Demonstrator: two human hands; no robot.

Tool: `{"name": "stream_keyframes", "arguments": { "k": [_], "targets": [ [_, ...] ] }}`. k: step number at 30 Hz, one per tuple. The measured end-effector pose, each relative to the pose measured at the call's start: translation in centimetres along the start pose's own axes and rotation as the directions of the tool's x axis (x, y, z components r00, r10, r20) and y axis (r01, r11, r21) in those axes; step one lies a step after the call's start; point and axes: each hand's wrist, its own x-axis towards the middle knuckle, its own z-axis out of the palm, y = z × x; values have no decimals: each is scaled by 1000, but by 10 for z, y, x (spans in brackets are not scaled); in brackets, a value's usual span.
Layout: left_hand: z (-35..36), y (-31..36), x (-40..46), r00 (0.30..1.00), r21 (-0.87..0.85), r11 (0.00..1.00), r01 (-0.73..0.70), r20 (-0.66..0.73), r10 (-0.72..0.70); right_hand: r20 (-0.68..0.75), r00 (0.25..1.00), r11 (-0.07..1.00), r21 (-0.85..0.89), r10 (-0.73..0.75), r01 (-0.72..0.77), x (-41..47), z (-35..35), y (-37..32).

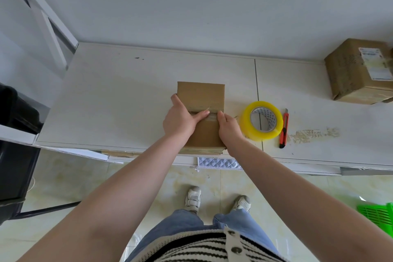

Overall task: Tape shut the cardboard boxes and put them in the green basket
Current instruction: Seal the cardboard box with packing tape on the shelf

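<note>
Standing at the near edge of the white table [127,91], the person has both hands on a small cardboard box [202,95] that sits just at that edge, likely so the seam is easy to lean over. The left hand [180,119] lies on the box's left side with its thumb stretched flat along the clear tape [212,115] over the middle seam, apparently pressing it down. The right hand [228,126] holds the right side, thumb on the tape's end, steadying the box. The box is plain brown, its flaps closed, with a shiny strip across the top. Just to its right lie a yellow tape roll [262,121] and a red knife [284,130], kept within reach. Far right stands a bigger labelled box [348,74]. The green basket [378,212] waits on the floor at right.
</note>
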Motion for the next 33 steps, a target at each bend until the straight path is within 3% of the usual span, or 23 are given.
{"name": "stream_keyframes", "arguments": {
  "k": [2, 4, 7, 9, 12, 16, 18, 21, 26, 30, 33],
  "targets": [
    [-3, -6, 4, 1000, -80, 997, 7, 13, -6, 39, 998, 990, 136, 41, -46, -2, -4, 0],
    [-9, -17, 11, 998, -294, 955, 28, 70, -8, 72, 996, 966, 252, 44, -60, -2, -14, 1],
    [-17, -27, 9, 958, -609, 780, 140, 283, 49, 113, 993, 951, 300, 37, -70, 4, -36, 2],
    [-13, -27, 6, 921, -572, 807, 145, 377, 101, 178, 984, 921, 378, 25, -92, 6, -45, -3],
    [-12, -14, 8, 932, -459, 867, 193, 363, -16, 146, 983, 939, 339, -110, 55, 9, -46, -12],
    [-20, 19, 1, 851, -580, 727, 367, 525, -10, 158, 984, 962, 270, -87, 42, 10, -40, -19],
    [-15, 30, -1, 875, -522, 795, 309, 483, -23, 136, 990, 971, 239, -34, 0, 11, -29, -21],
    [-8, 30, 3, 946, -437, 884, 168, 325, -19, 13, 997, 987, 141, -76, 73, 14, -15, -21],
    [-8, 29, 6, 945, -423, 897, 128, 327, 20, -62, 991, 990, 78, -115, 120, 18, -10, -18],
    [-11, 28, 4, 922, -493, 849, 189, 386, 19, -51, 992, 988, 97, -117, 121, 16, -10, -19],
    [-10, 28, 7, 930, -437, 888, 146, 367, 27, -63, 991, 988, 96, -118, 124, 15, -11, -20]
  ]
}}
